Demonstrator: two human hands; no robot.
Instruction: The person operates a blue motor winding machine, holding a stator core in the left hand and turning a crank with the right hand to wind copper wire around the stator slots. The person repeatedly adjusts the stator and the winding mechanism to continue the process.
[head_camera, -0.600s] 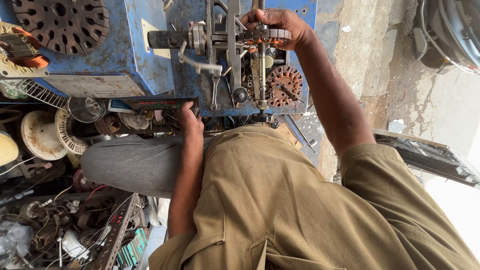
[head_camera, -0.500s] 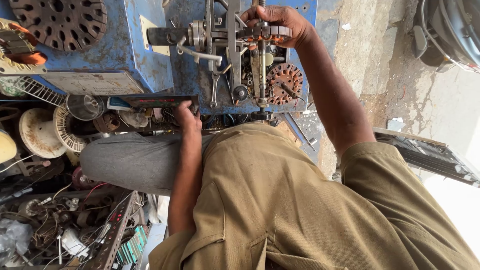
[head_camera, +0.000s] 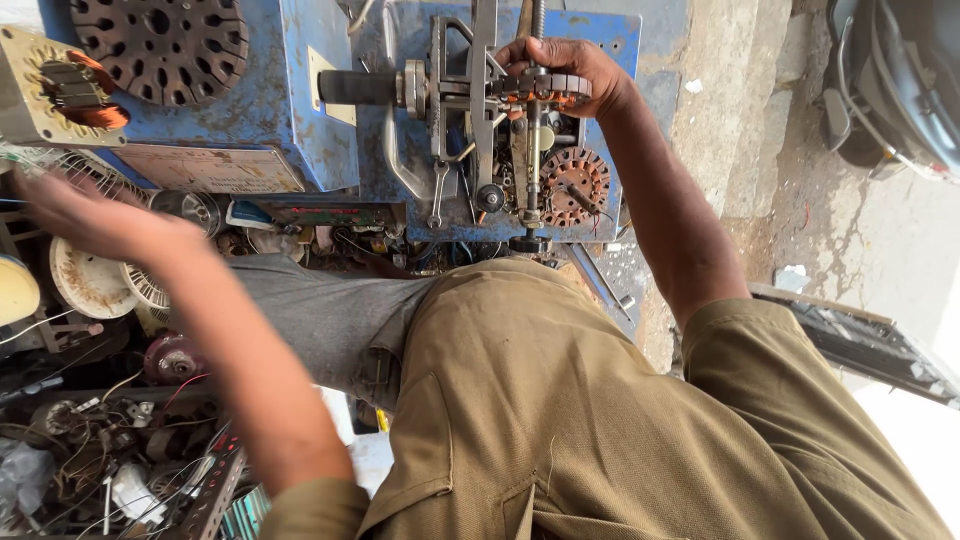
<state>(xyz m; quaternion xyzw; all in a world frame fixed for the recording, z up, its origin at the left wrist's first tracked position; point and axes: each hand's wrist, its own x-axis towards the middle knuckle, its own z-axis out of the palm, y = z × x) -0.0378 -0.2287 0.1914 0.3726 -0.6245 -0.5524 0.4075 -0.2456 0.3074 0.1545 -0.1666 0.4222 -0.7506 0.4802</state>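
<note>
1. Biggest thing up front is the blue machine (head_camera: 310, 120), a beat-up painted metal frame sitting right under and around the right hand. It's got a black cylinder handle sticking out on the side toward the left hand, plus grey levers and a vertical threaded rod.
2. Next, the person's own olive shirt and grey trouser leg (head_camera: 330, 315) fill the bottom, below both hands.
3. Dark round stator plate (head_camera: 160, 45) with slots, lying on top of the machine, above the left hand and well apart from the right one.
4. Heap of parts under and beyond the left hand: pale fan-like discs (head_camera: 90, 280), wires, small motor bits. Pretty cluttered, can't sort it all out.
5. Left hand (head_camera: 85, 215) is way out to the side over that heap, blurry, fingers spread out flat and loose. Doesn't look like it's got anything in it or is touching anything.
6. Right hand (head_camera: 560, 65) is up on the machine, fingers curled down over the toothed stator ring (head_camera: 545, 88), gripping it from the top. The ring sits on the vertical rod, mounted in the machine.
7. Just below the right hand there's a smaller copper-coloured stator core (head_camera: 573, 185), close to the rod but not touched by the hand.
</note>
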